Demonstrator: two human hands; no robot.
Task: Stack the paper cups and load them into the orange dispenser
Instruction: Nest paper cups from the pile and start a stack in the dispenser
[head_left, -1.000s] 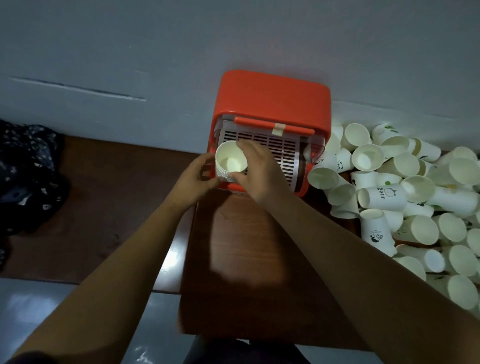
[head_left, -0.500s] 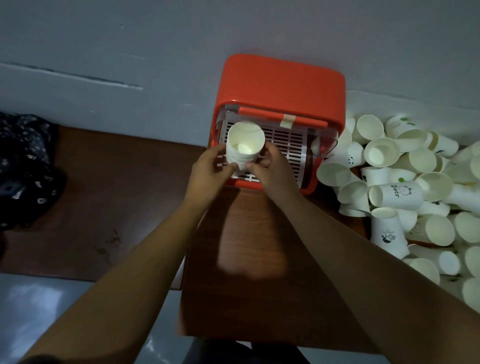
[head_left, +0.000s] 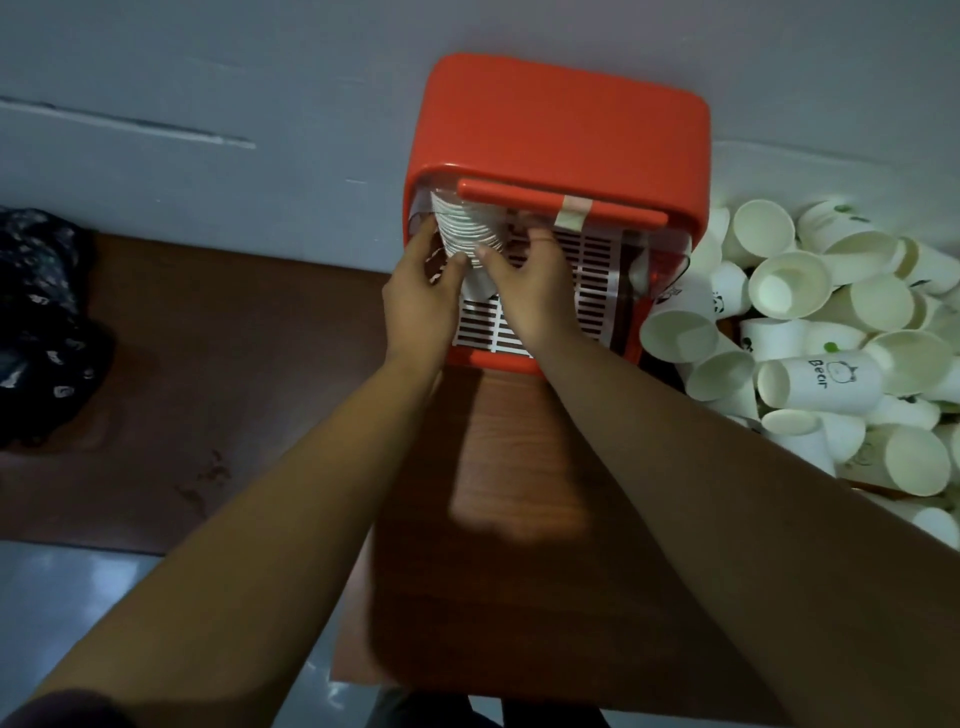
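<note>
We have tipped the cup stack up into the orange dispenser's 10 o'clock corner, left hand and right hand both pinching its lower end, so this load seems nearly seated.

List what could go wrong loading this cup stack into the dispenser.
The stack of cups leans with its upper end at the orange bar; rims might snag there and crumple. The left hand and right hand grip only its lower end, so it could bend or separate. Loose cups beside the dispenser might get knocked.
</note>
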